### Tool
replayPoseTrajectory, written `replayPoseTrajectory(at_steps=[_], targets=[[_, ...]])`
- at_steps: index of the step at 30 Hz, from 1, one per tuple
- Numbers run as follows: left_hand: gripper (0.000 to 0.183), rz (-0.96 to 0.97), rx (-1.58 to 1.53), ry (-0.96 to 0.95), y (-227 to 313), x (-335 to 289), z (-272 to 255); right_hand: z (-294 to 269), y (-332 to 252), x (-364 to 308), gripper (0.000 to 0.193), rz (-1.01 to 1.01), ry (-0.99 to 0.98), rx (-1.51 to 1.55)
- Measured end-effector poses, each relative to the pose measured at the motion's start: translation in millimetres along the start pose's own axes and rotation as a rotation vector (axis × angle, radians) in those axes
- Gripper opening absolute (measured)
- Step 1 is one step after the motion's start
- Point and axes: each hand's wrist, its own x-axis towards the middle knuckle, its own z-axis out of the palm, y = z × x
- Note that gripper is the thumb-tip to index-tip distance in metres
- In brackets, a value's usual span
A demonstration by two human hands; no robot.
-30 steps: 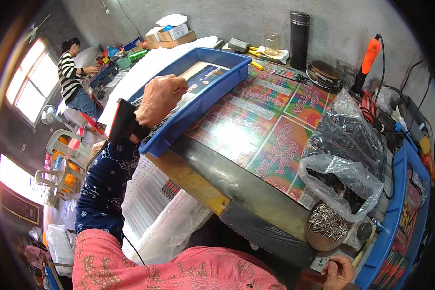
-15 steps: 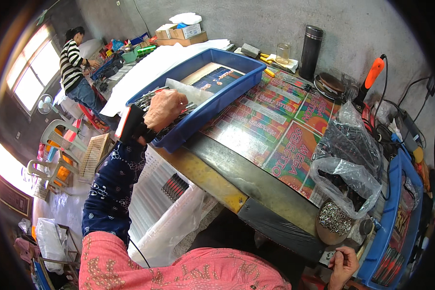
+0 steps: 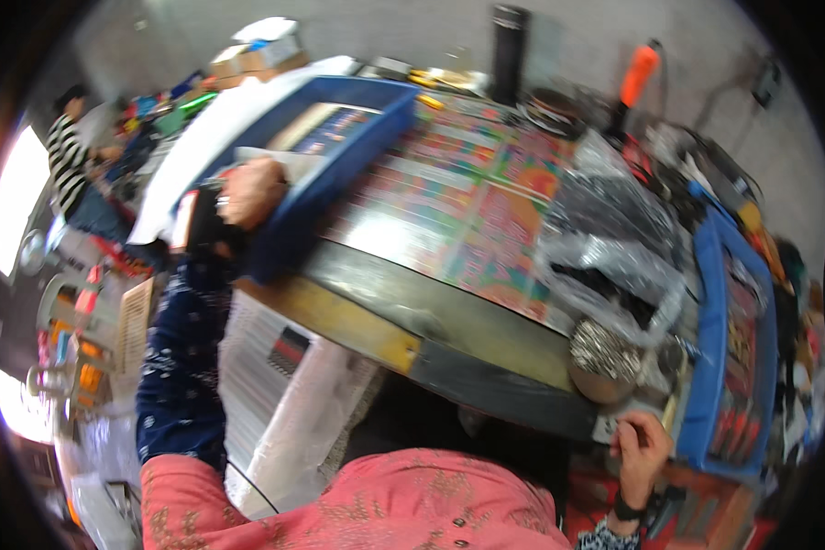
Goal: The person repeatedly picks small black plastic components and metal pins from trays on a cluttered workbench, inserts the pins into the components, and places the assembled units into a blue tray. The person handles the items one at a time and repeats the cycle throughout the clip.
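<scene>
My left hand (image 3: 253, 192) is over the near left end of a long blue plastic tray (image 3: 376, 147) on the table, its fingers curled in. Motion blurs it, and what it grips, if anything, is hidden. A translucent sheet (image 3: 293, 165) lies across the tray beside the knuckles. Low at the right, my right hand (image 3: 642, 445) hovers by the table's front corner with bent fingers, the thumb close to them; anything between them is too small to name. Just beyond it stands a round bowl (image 3: 605, 390) filled with small shiny metal parts.
A clear plastic bag (image 3: 614, 257) of dark pieces lies on the colourful printed table sheet (image 3: 431, 192). Another blue tray (image 3: 706, 367) stands at the right. A black flask (image 3: 509, 55) and an orange-handled tool (image 3: 639, 78) are at the back. Far left, a person in stripes (image 3: 69, 165) works.
The view has swung to the right and blurred, so the table sits further left. My left hand stays at the tray; my right hand and its wrist now show more fully.
</scene>
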Motion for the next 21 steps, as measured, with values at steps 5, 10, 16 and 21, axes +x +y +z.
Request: replayPoseTrajectory(at_steps=[5,10,16,21], targets=[[0.019,0.186,-0.175,0.302,-32,-1,24,-12,-12,-11,0.004,-0.03,-0.021,-0.078],[0.017,0.234,-0.246,0.285,-51,3,31,-37,-35,-15,0.008,-0.259,0.058,-0.269],[0.018,0.162,-0.268,0.393,-54,-1,24,-82,-59,-13,0.01,-0.439,0.29,-0.605],[0.028,0.087,-0.446,0.603,-31,-20,2,-128,-43,20,0.009,-0.422,0.392,-0.782]])
